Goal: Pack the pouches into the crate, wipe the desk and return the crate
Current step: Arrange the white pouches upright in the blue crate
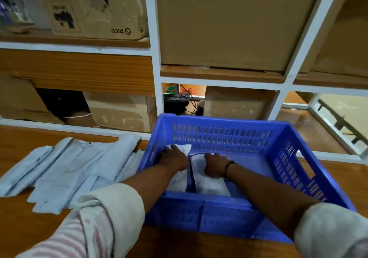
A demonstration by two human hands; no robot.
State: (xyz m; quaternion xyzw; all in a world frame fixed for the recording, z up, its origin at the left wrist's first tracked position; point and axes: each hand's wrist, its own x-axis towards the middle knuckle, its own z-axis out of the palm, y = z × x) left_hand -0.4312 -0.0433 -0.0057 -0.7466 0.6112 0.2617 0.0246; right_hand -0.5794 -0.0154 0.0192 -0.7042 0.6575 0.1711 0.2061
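While both arms reach into the blue crate (235, 138), left hand (174, 161) and right hand (216, 168) press palm-down, fingers curled, on pouches (211, 185), more pouches (65, 170) left on the surface (23, 224)

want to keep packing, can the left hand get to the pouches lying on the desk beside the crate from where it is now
Probably yes. The left hand is inside the blue crate, pressing on a pouch there, and the loose pouches lie on the desk just past the crate's left wall. Nothing covers them; the hand only has to lift over that wall.
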